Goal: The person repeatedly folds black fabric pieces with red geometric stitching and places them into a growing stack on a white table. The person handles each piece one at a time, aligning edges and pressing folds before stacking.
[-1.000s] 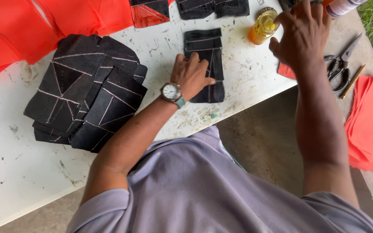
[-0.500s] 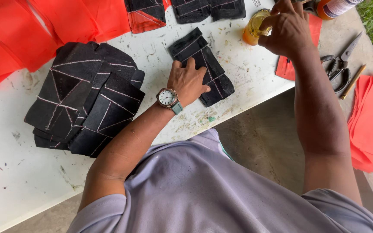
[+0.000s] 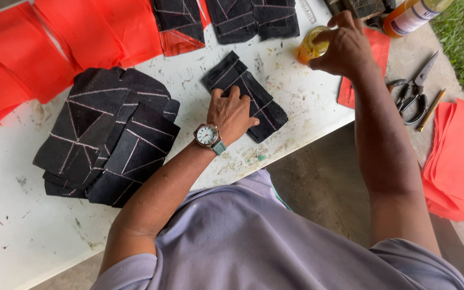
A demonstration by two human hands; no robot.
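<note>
We look down over our own shoulders at a white, stained table [image 3: 17, 236] with both arms stretched out over it. Our left hand [image 3: 232, 113] lies palm down, fingers spread flat and slightly fanned, pressing on a small black fabric piece [image 3: 264, 107] with pale chalk lines; it grips nothing, only holds the piece flat against the table near the front edge. The piece sits at a slant, one end toward the far side, the other toward the table's edge. The left forearm runs straight back from the wrist, which wears a round wristwatch [image 3: 208, 135] with a pale green strap, and the elbow is bent close to our lilac shirt [image 3: 253, 241]. Our right hand [image 3: 345, 48] reaches farther out, arm nearly straight, with the fingers curled down around the top of a small jar of yellow liquid [image 3: 310, 49]; the fingertips close on its rim, though we cannot tell how firmly. Left of the pressed piece lies a stack of black chalk-lined pieces [image 3: 108, 137], well apart from it. Red fabric sheets [image 3: 81, 37] cover the far left of the table, and more red sheets [image 3: 457, 161] lie to the right beside dark scissors [image 3: 414, 94].
</note>
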